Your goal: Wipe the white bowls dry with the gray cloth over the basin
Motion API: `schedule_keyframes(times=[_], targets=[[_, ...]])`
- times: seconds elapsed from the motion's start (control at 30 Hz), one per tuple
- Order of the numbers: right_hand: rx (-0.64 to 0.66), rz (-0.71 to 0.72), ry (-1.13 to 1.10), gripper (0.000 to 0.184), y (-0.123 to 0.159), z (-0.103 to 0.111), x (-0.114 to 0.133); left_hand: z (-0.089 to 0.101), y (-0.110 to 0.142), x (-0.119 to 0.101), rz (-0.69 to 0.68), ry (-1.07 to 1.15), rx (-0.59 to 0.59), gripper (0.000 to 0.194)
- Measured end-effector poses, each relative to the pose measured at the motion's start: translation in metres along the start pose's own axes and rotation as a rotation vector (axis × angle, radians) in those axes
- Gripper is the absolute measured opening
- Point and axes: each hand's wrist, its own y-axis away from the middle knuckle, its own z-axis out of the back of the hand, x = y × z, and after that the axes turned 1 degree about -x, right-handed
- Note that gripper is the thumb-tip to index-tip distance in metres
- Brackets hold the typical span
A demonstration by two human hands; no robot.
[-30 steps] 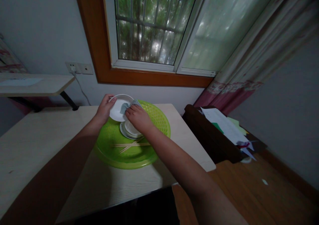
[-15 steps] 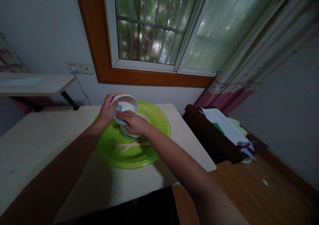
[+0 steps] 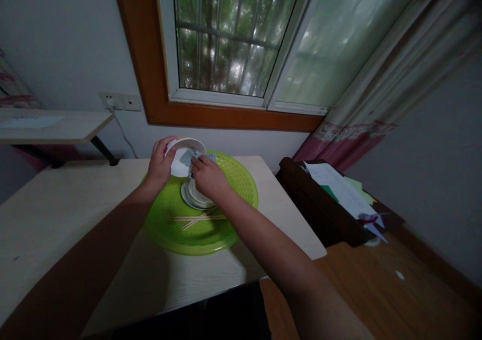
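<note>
My left hand [image 3: 161, 163] is closed on the rim of a white bowl [image 3: 179, 166], tilted with its inside toward me. A grey-blue cloth [image 3: 187, 156] is pinched in my right hand [image 3: 208, 177] and lies against the bowl's inner wall. Below my right hand sits a small stack of white dishes [image 3: 189, 198], partly hidden by that hand. The stack stands in a round green plastic basket [image 3: 199, 246]. Crossed wooden chopsticks [image 3: 198, 219] lie in the basket, in front of the stack.
The basket rests on a pale wooden table [image 3: 146, 274]. A raised shelf [image 3: 56, 129] stands at the left, near a wall socket [image 3: 119, 101] with a plugged-in cord. To the right, a dark brown box-like piece [image 3: 320, 204] carries papers [image 3: 339, 189]. A window is behind.
My right hand has moved the cloth from the bowl's left side to its right side. My left hand and the bowl have shifted slightly left and up.
</note>
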Motion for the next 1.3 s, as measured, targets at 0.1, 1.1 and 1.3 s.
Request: schedule_keyframes(times=[0.1, 1.1, 1.3], targets=[[0.006, -0.009, -0.022, 0.028, 0.000, -0.002, 0.001, 0.000, 0.000, -0.003, -0.016, 0.005, 0.008, 0.041], [-0.003, 0.213, -0.201, 0.051, 0.006, -0.010, -0.005, 0.002, -0.002, 0.010, 0.100, 0.024, -0.246, 0.042], [-0.034, 0.122, -0.123, 0.038, 0.006, -0.005, -0.006, 0.002, -0.003, 0.009, 0.098, -0.003, -0.274, 0.041]])
